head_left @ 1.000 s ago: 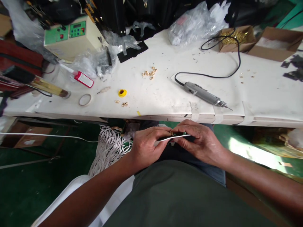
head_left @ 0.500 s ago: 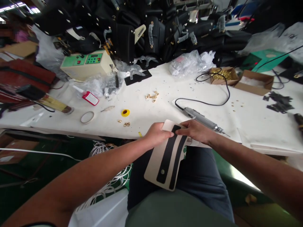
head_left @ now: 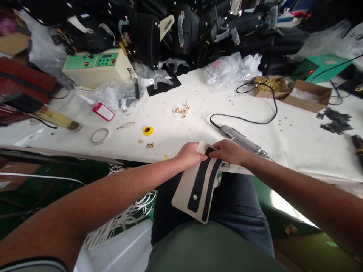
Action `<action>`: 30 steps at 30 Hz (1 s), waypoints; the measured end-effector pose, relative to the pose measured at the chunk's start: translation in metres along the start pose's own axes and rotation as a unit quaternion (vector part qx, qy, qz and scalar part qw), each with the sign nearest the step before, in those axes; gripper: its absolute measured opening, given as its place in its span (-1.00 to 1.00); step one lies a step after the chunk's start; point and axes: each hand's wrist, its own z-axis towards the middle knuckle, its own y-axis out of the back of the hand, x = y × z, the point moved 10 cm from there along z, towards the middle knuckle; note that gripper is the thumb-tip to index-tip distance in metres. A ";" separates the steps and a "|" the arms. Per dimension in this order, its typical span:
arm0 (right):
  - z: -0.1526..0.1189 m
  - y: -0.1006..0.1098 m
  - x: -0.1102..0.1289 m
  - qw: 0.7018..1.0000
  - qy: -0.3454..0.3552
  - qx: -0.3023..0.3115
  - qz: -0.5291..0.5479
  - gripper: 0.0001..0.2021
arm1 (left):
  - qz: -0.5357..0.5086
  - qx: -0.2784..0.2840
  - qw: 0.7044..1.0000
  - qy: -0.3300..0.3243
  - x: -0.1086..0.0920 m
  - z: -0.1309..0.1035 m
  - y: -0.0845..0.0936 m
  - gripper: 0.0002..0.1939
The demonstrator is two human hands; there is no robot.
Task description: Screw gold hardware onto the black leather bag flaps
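A beige flat panel point(head_left: 183, 192) with two black strips and a small metal stud near its lower end hangs tilted over my lap. My left hand point(head_left: 190, 155) pinches its upper left edge, thumb on the front. On the upper right edge, my right hand point(head_left: 228, 152) grips it too, thumb pressed by the black strip. The fingers behind the panel are hidden. A grey electric screwdriver point(head_left: 244, 140) lies just beyond my right hand. Several small gold rings point(head_left: 150, 145) and a yellow tape roll point(head_left: 148, 130) lie to the left.
Small gold hardware point(head_left: 182, 110) is scattered mid-table. A red glue bottle point(head_left: 103, 111), a tape ring point(head_left: 100, 136) and a control box point(head_left: 93, 68) stand left. Cardboard boxes point(head_left: 307, 99) and a green device point(head_left: 326, 67) are right. Black bags point(head_left: 187, 41) are piled behind.
Both hands still hold the panel in nearly the same place. The view has shifted slightly, so the table's things appear a little higher.
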 end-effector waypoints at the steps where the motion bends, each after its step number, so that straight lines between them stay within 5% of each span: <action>1: 0.000 0.000 0.000 1.000 0.001 -0.005 -0.008 -0.78 | 0.011 -0.001 1.000 -0.008 -0.001 0.000 0.000 -0.85; 6: 0.002 0.001 0.004 0.998 0.006 -0.018 -0.052 -0.78 | 0.102 -0.022 0.994 -0.025 -0.005 -0.002 0.003 -0.77; 12: 0.007 0.004 0.005 0.995 -0.002 -0.041 -0.090 -0.77 | 0.197 -0.154 0.958 -0.137 -0.020 -0.020 0.016 -0.22; 15: 0.010 0.004 0.002 0.997 -0.003 -0.047 -0.060 -0.80 | 0.210 -0.168 0.934 -0.235 -0.030 -0.030 0.011 -0.42; 19: 0.010 0.002 -0.001 0.999 -0.002 -0.041 -0.034 -0.84 | 0.206 -0.146 0.929 -0.271 -0.027 -0.029 0.003 -0.80; 30: 0.006 0.010 -0.002 0.993 -0.003 -0.107 -0.052 -0.76 | 0.244 -0.149 0.920 -0.267 -0.021 -0.027 -0.001 -0.75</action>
